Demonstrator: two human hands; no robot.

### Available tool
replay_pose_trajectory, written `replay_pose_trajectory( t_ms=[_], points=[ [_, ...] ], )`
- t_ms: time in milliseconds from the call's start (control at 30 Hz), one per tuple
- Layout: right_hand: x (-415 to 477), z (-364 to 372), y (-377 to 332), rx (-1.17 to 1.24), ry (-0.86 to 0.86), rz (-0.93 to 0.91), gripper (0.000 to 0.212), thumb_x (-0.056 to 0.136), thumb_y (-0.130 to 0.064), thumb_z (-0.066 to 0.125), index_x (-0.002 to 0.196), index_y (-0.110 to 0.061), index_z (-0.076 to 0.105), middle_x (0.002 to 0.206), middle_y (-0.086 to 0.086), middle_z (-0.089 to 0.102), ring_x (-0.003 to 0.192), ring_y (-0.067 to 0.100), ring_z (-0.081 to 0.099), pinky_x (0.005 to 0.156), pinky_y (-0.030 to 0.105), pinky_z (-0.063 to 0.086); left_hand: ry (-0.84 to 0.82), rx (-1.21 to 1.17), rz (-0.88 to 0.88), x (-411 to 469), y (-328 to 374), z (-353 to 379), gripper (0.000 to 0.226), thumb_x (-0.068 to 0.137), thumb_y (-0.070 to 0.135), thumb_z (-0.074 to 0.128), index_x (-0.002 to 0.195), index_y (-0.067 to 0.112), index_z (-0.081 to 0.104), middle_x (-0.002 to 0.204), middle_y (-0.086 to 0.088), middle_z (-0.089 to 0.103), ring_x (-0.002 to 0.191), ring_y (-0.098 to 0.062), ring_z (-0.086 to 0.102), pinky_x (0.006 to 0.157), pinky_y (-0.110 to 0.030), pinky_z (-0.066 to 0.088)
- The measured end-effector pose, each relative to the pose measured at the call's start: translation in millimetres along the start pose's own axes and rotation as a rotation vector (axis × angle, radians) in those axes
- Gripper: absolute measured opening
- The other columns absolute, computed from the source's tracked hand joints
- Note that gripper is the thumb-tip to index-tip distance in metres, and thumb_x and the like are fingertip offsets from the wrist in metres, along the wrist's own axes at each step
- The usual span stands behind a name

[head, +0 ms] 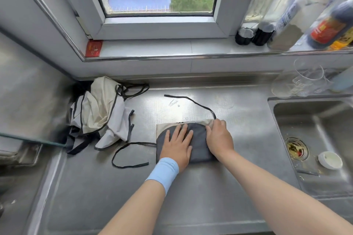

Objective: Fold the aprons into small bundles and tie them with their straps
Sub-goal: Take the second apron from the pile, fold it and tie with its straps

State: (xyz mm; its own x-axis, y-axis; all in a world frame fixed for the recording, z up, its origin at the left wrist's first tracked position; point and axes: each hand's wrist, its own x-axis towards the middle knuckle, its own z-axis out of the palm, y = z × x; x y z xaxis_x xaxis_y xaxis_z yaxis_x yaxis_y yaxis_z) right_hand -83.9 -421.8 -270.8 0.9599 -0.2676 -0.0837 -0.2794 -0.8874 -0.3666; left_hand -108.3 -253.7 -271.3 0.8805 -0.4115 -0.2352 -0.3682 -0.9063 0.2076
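Grey cloth, soft and light, made up the folded apron (198,146), which lay as a small flat bundle on the steel counter (191,192), left of the sink (272,107). The left hand (178,146) rested flat on it with fingers spread, pressing the folds down. The right hand (219,139) sat on its right edge with fingers bent; whether it pinched the cloth or only pressed it could not be told. Such limp fabric would likely spring open if released, so one palm should hold it while the other takes a strap. The far strap (193,100) trailed from the far right corner, and the near strap (122,151) looped out to the left; both lay free for grasping. Bare counter lay near and far of the bundle. A heap of unfolded aprons (99,112) crowded the far left, and the sink's drop lay close on the right.
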Motion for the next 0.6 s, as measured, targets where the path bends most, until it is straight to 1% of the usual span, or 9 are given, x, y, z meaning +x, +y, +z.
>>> replay_pose_trajectory(
  t_ms=[33,100,167,233,300,367,433,533,600],
  points=[
    [0,2,-1,-0.054,0.059,-0.026,0.031,0.092,-0.023,0.061,0.114,-0.005,0.049,0.113,0.017,0.051,0.087,0.037,0.062,0.068,0.043,0.051,-0.054,-0.017,-0.032,4,-1,2,0.057,0.099,0.038,0.028,0.153,0.025,0.015,0.162,0.000,0.000,0.149,-0.021,-0.002,0.118,-0.051,0.002],
    [-1,5,-3,-0.156,0.132,-0.182,0.051,0.080,-0.016,0.062,0.128,-0.008,0.048,0.129,0.017,0.048,0.109,0.036,0.054,0.084,0.044,0.048,-0.074,0.024,-0.060,8,-3,7,0.062,0.098,0.043,0.024,0.154,0.026,0.003,0.161,0.001,-0.012,0.148,-0.019,-0.013,0.118,-0.052,-0.007],
    [-3,12,-6,-0.207,0.097,-0.479,0.060,0.080,-0.016,0.056,0.138,-0.010,0.047,0.147,0.016,0.041,0.131,0.037,0.042,0.105,0.047,0.034,-0.067,0.060,-0.070,11,-4,11,0.068,0.092,0.048,0.015,0.154,0.024,0.000,0.161,0.002,-0.012,0.148,-0.019,-0.013,0.117,-0.051,-0.008],
    [-5,22,-6,-0.242,-0.037,-0.633,0.059,0.088,-0.029,0.045,0.144,-0.011,0.045,0.156,0.013,0.036,0.143,0.033,0.034,0.115,0.045,0.020,-0.041,0.060,-0.084,12,-5,13,0.073,0.088,0.051,0.015,0.154,0.020,0.009,0.162,0.002,0.001,0.149,-0.019,-0.002,0.117,-0.050,-0.004],
    [-3,28,2,-0.250,-0.156,-0.579,0.065,0.092,-0.044,0.035,0.150,-0.015,0.039,0.160,0.011,0.028,0.148,0.029,0.026,0.118,0.043,0.011,-0.013,0.058,-0.068,12,-10,15,0.071,0.088,0.051,0.028,0.150,0.018,0.028,0.159,0.000,0.021,0.147,-0.022,0.019,0.115,-0.049,0.008],
    [3,30,14,-0.242,-0.200,-0.494,0.070,0.093,-0.053,0.029,0.155,-0.020,0.028,0.164,0.009,0.017,0.152,0.026,0.013,0.120,0.041,0.004,0.019,0.073,-0.052,11,-23,17,0.067,0.089,0.051,0.032,0.148,0.021,0.035,0.158,-0.001,0.026,0.145,-0.025,0.025,0.113,-0.049,0.013],
    [7,30,23,-0.274,-0.225,-0.481,0.071,0.095,-0.057,0.024,0.158,-0.025,0.017,0.166,0.006,0.006,0.153,0.023,0.001,0.121,0.042,0.001,0.013,0.049,-0.091,7,-38,18,0.065,0.090,0.051,0.029,0.150,0.026,0.028,0.160,-0.001,0.017,0.147,-0.027,0.017,0.115,-0.048,0.009],
    [7,26,27,-0.296,-0.244,-0.500,0.069,0.097,-0.055,0.021,0.159,-0.027,0.008,0.166,0.004,-0.001,0.153,0.020,-0.007,0.122,0.045,-0.001,-0.009,0.050,-0.141,-3,-54,20,0.068,0.091,0.053,0.013,0.154,0.026,0.009,0.162,0.001,-0.004,0.149,-0.021,-0.004,0.119,-0.047,0.002],
    [6,27,26,-0.295,-0.247,-0.494,0.067,0.098,-0.051,0.022,0.159,-0.027,0.007,0.166,0.006,0.000,0.153,0.021,-0.007,0.122,0.045,-0.002,0.000,0.062,-0.175,-8,-62,22,0.070,0.091,0.053,0.009,0.154,0.023,0.005,0.162,0.000,-0.005,0.149,-0.018,-0.007,0.119,-0.049,0.003]
  ],
)
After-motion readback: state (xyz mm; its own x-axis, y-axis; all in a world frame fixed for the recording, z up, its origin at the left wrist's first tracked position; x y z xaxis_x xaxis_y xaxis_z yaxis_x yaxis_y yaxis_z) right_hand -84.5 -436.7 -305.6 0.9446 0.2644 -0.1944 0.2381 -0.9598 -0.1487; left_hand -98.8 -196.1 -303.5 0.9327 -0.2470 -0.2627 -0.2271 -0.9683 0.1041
